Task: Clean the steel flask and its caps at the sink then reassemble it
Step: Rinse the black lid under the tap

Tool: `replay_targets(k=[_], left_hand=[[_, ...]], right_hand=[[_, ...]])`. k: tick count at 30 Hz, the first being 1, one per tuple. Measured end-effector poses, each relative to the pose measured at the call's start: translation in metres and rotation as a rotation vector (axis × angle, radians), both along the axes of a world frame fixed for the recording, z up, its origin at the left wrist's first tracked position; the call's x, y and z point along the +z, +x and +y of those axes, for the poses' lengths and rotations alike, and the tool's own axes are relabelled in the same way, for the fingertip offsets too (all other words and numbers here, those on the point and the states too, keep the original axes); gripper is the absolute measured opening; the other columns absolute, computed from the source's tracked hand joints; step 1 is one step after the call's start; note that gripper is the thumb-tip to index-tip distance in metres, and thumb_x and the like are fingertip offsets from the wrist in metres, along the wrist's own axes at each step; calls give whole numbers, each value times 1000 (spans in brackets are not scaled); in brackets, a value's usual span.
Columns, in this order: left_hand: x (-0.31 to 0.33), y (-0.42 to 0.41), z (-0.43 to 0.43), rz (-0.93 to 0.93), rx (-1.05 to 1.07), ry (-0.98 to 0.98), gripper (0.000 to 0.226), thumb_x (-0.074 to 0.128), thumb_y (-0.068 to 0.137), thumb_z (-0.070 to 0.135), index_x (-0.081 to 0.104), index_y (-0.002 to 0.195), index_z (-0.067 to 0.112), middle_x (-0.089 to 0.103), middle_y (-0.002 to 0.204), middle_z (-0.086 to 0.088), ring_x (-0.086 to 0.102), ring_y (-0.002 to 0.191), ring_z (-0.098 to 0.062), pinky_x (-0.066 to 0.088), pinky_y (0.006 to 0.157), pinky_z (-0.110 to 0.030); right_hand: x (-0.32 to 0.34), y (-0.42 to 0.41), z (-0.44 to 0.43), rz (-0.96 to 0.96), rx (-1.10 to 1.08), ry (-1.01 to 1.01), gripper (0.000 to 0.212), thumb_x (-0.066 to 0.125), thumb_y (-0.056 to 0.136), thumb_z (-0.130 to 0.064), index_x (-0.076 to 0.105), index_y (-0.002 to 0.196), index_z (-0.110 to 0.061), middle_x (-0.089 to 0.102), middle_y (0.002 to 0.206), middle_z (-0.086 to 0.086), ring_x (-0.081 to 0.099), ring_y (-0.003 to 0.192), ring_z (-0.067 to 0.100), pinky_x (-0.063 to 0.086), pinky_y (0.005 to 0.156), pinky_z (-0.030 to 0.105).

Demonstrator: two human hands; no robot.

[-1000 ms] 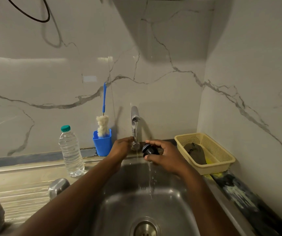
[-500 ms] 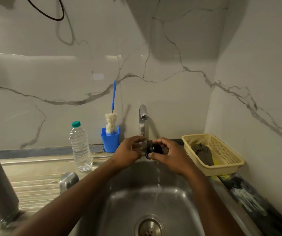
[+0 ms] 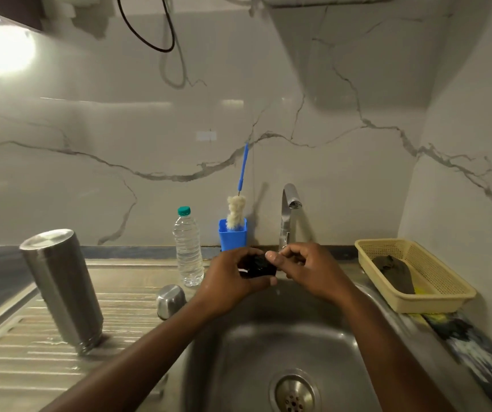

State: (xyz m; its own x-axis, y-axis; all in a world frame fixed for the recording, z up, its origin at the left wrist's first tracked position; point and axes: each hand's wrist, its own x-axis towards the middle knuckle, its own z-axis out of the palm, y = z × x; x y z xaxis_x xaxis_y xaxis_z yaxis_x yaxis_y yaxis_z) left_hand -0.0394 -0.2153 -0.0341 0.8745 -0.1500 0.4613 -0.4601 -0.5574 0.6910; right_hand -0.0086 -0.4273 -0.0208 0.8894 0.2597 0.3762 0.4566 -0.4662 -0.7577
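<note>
Here left hand (image 3: 229, 282) and right hand (image 3: 316, 272) grip the black cap (image 3: 261, 266) over the sink (image 3: 268, 346); the steel flask (image 3: 60, 289) stands upright well leftward, nearer the left hand.

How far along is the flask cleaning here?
Looks done: steel flask stands apparently upside down on the drainboard, steel cap nearby. In hand: left hand and right hand grip the black cap over the sink. Left: finishing it, then reassembly.

Silver flask (image 3: 62, 289), black cap (image 3: 261, 265), blue holder (image 3: 232, 237), yellow basket (image 3: 434, 295)
</note>
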Motion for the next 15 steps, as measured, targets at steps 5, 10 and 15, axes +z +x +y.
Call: replay_targets(k=[5,10,15], left_hand=[[-5,-23,43,67,141,-79,54,96,69,41,73,117,33,77,104,14,73,99,-1,61,90,-28],[-8,-51,92,140,269,-215,51,99,64,34,76,108,29,80,98,9,75,95,-8,59,80,-24],[-23,-74,143,178,410,-178,53,97,68,27,74,116,28,78,104,9,72,101,-7,56,91,-29]], right_hand=[[0,-8,12,34,68,-86,21,74,90,-51,77,89,-30,74,79,-11,68,76,4,53,69,22],[2,-20,40,46,182,-169,16,77,91,-45,78,91,-28,75,83,-11,68,77,3,55,72,24],[1,-34,63,69,281,-228,14,78,89,-44,80,94,-31,76,88,-17,70,83,4,59,80,30]])
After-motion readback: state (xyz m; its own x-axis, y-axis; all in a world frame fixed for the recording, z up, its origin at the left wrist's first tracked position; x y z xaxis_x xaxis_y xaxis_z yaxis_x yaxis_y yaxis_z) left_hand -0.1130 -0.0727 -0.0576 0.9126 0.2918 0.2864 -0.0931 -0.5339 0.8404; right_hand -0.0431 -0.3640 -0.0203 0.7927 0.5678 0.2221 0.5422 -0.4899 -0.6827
